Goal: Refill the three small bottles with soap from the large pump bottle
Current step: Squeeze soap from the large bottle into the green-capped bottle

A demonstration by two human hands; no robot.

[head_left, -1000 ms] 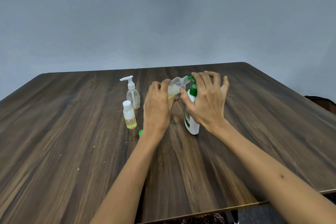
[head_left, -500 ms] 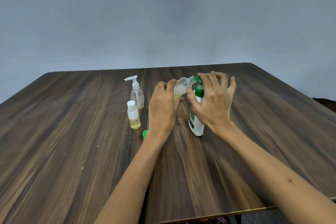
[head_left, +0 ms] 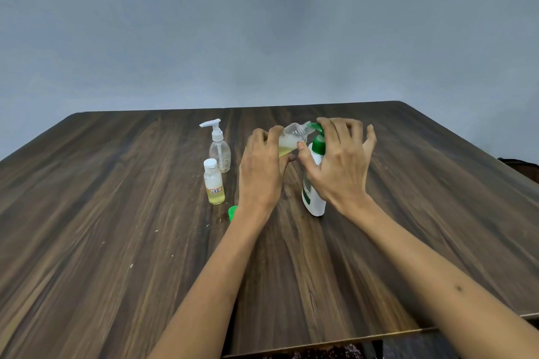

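The left hand (head_left: 259,172) has its grip closed round a small clear bottle (head_left: 290,138), fingers curled over its body and thumb underneath, holding it tilted with the open neck pointing right, up against the green nozzle of the large pump bottle (head_left: 313,183). Pale yellow soap lies in the lower part of this tilted bottle. The right hand (head_left: 338,166) sits on top of the green pump head, fingers arched and spread over it, thumb against the bottle's neck; its grip is loose, pressing rather than clenched. Both forearms reach in from the near edge, the left one straight, the right one slanting in from the right. Three small bottles are in view: the one held, a white-capped bottle (head_left: 213,182) standing upright with yellow liquid at its bottom, and a clear pump-top bottle (head_left: 219,147) just behind it, nearly empty. One large white bottle stands on the table (head_left: 102,227). One green cap (head_left: 232,212) lies on the table beside the left wrist.
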